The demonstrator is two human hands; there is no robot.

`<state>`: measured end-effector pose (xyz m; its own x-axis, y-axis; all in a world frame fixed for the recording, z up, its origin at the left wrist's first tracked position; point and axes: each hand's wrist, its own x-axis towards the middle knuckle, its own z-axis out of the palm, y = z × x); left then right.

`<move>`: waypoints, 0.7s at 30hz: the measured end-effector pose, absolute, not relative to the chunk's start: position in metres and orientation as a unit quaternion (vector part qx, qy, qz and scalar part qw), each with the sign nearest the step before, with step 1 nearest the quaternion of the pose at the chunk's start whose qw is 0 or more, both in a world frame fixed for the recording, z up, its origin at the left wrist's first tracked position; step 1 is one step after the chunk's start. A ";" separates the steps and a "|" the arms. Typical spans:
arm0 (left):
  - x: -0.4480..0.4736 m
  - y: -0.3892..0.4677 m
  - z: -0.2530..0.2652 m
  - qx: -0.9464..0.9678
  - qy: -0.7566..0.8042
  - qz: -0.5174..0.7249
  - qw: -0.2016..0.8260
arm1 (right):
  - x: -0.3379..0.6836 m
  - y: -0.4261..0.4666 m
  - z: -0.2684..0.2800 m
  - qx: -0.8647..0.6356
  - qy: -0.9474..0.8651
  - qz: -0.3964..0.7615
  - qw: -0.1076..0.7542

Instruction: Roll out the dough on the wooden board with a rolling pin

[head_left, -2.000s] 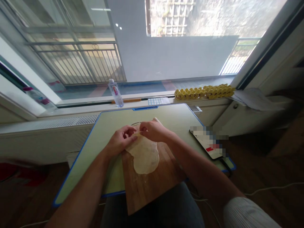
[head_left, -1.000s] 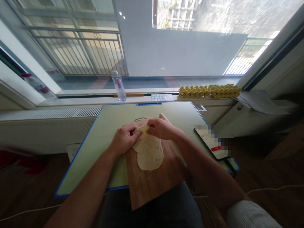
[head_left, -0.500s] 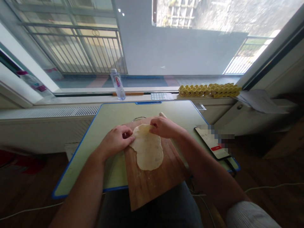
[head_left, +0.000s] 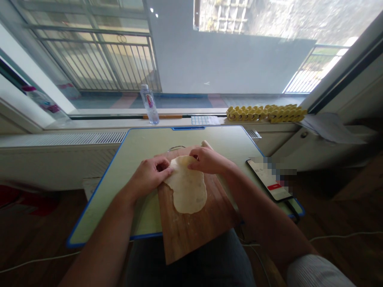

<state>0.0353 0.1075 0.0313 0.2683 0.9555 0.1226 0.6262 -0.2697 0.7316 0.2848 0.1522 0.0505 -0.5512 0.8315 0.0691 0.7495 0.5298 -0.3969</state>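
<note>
- Head view: pinching dough sheet (head_left: pixel 189 190) at far edge with left hand (head_left: pixel 151 172) and right hand (head_left: pixel 209 160).
- Spread wider than 1 s ago, leaving far edge opened out between grips, with remainder nearer, on wooden board (head_left: pixel 191 235).
- Hidden: fingertips behind dough; most of pale rod (head_left: pixel 205 143) beyond right grip.

Huge window (head_left: pixel 185 56) takes up pretty much the whole far side, and the daylight's all coming through it. Past the glass there's a plain grey-blue wall (head_left: pixel 239 69), metal railings (head_left: pixel 125 65) left and right, plus a super blown-out sunny patch (head_left: pixel 293 18) far right. Below that, a white sill (head_left: pixel 113 124), with a slatted white radiator (head_left: pixel 68 140) under it on the left. Pale green desk (head_left: pixel 143 145) with blue edging sits near the sill. Floor's (head_left: pixel 338 259) dark, wood-look and pretty dim.
</note>
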 end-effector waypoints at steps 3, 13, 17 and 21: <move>0.038 0.107 0.031 0.739 0.523 0.303 0.299 | 0.283 0.151 0.051 -0.468 -0.863 0.158 0.107; 0.039 0.106 0.033 0.743 0.536 0.303 0.264 | 0.281 0.148 0.053 -0.476 -0.862 0.139 0.103; 0.037 0.106 0.033 0.742 0.575 0.252 0.235 | 0.280 0.146 0.056 -0.498 -0.853 0.138 0.078; 0.037 0.106 0.034 0.760 0.592 0.181 0.195 | 0.280 0.145 0.057 -0.523 -0.836 0.159 0.051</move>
<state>0.0369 0.1062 0.0341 0.2325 0.9716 0.0446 0.8298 -0.2221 0.5120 0.2800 0.1451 0.0573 -0.4470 0.8909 -0.0803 0.8582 0.4018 -0.3194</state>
